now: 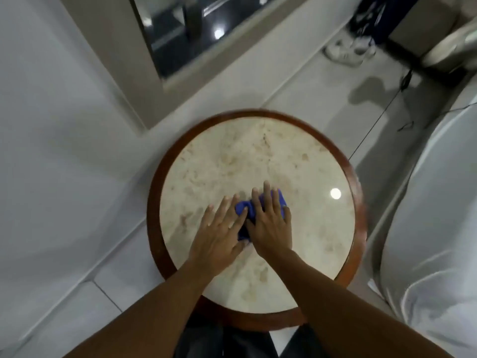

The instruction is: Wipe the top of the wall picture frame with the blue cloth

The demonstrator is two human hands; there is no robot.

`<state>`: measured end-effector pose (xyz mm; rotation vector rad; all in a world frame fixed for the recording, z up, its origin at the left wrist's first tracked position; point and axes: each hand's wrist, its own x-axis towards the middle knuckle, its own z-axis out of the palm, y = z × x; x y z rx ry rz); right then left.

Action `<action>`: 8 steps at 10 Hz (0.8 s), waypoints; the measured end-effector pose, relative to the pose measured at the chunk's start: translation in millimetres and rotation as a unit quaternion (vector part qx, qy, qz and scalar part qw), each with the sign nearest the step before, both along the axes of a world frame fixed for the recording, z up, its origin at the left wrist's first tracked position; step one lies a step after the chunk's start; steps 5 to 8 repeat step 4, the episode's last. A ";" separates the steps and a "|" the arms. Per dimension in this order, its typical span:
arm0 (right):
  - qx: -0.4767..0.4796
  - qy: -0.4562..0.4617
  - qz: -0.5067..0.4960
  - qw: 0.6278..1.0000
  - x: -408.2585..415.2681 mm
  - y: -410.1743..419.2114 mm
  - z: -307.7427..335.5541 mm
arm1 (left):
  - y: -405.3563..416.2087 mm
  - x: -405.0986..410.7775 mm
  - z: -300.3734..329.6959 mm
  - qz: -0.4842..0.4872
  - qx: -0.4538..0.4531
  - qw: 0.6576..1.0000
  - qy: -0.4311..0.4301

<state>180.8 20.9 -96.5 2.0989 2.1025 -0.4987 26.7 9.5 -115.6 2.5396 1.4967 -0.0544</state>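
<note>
On the round table (165, 177), toward its near side, the blue cloth (244, 211) lies bunched beneath the left hand (219, 233) and right hand (271, 226), fingers flat, neither closed around it, so gathering it seems underway; next comes gripping and lifting toward the frame.

The blue cloth (247, 215) lies bunched in a crumpled wad on the round, marble-topped counter (232, 156), a little toward the near side of its centre and well inside the brown wooden rim. Most of it is covered from above, so only deep blue folds show. The picture frame (108, 60), pale and wide-bordered with dark reflective glass, stands beyond the counter's far left edge.
</note>
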 end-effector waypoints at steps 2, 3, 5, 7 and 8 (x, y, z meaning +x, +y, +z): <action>0.047 0.048 -0.058 0.996 -13.8 -34.3 -66.1 | -22.1 -14.0 -58.1 0.039 -0.024 0.999 0.019; -0.014 0.040 -0.006 0.999 -2.8 -14.4 -56.8 | -4.8 -20.1 -40.8 0.014 -0.080 0.995 0.056; -0.108 0.049 0.021 0.993 7.3 0.7 -28.3 | 9.6 -24.0 -9.8 0.005 -0.112 0.991 0.077; -0.108 0.049 0.021 0.993 7.3 0.7 -28.3 | 9.6 -24.0 -9.8 0.005 -0.112 0.991 0.077; -0.108 0.049 0.021 0.993 7.3 0.7 -28.3 | 9.6 -24.0 -9.8 0.005 -0.112 0.991 0.077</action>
